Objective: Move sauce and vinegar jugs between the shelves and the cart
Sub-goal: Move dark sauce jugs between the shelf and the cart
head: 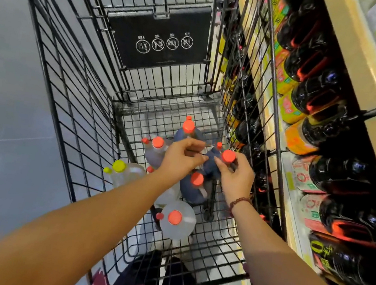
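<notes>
**Dark sauce jug being taken hold of in the cart**

The dark sauce jug (212, 167), red-capped, is standing upright among the other jugs on the wire floor of the cart (74, 94), toward the cart's right wall. Both hands are closing in at its neck and handle. The right hand (237, 177) is curling its fingers around the neck just under the red cap (228, 156). The left hand (181, 158) is reaching across from the other side, fingers bent and drawn together at the handle area; whether they are already gripping it I cannot tell, since blur and the hand itself are hiding the contact.

This is looking like the pick-up step for a move toward the shelves (341, 129) on the right. The next move is calling for a firm hold, then a straight lift clear of the neighbours: another dark jug (193, 191) just in front, a second behind (188, 132), and a clear jug (178, 220) nearer the person.

Both forearms are stretching forward and down into the basket, converging; a bead bracelet (240, 201) is sitting on the right wrist.
</notes>
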Motion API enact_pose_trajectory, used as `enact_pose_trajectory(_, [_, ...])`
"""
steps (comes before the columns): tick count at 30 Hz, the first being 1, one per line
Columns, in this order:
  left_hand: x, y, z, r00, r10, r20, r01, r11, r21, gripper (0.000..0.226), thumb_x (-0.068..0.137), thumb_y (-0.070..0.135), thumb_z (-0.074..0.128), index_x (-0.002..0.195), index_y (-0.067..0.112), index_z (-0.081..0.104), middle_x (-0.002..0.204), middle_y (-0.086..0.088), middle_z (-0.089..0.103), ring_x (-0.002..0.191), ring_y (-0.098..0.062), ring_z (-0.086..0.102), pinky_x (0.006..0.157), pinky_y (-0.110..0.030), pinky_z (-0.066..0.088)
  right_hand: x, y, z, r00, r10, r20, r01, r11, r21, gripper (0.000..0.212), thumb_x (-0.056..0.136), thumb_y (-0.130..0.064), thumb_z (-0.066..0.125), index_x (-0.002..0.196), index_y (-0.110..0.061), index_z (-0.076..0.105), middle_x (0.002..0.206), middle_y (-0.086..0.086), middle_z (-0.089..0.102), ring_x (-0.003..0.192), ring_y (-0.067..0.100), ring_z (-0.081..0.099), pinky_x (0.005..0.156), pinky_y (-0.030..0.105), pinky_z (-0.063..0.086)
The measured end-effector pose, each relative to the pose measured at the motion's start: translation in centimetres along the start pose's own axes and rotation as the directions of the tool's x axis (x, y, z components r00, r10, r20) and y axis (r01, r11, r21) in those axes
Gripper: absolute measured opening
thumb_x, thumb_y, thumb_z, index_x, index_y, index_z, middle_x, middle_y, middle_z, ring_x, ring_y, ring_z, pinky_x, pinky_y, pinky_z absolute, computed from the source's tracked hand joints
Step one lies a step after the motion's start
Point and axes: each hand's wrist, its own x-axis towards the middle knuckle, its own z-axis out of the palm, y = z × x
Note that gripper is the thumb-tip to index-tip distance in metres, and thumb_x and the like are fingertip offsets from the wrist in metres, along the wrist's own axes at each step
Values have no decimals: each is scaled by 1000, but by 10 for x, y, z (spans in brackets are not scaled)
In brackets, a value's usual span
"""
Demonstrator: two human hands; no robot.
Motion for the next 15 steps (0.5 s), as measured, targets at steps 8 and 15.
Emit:
enact_pose_trajectory(8, [-30, 28, -25, 996, 33, 86, -27, 998, -62, 40, 76, -4, 72, 114, 3, 61, 87, -4, 64, 76, -8, 64, 57, -10, 52, -15, -73, -40, 979, -201, -25, 203, 975, 92, 23, 80, -11, 71, 101, -11, 63, 91, -6, 59, 82, -7, 54, 71, -5, 35])
enact_pose_trajectory(15, [-51, 97, -44, 943, 276, 189, -258, 959, -114, 80, 60, 8, 86, 131, 12, 50, 129, -2, 57, 121, -14, 53, 99, -28, 47, -35, -152, -88, 922, -362, -138, 378, 918, 121, 13, 84, -19, 68, 91, -15, 59, 83, -12, 58, 79, -12, 54, 71, 7, 40])
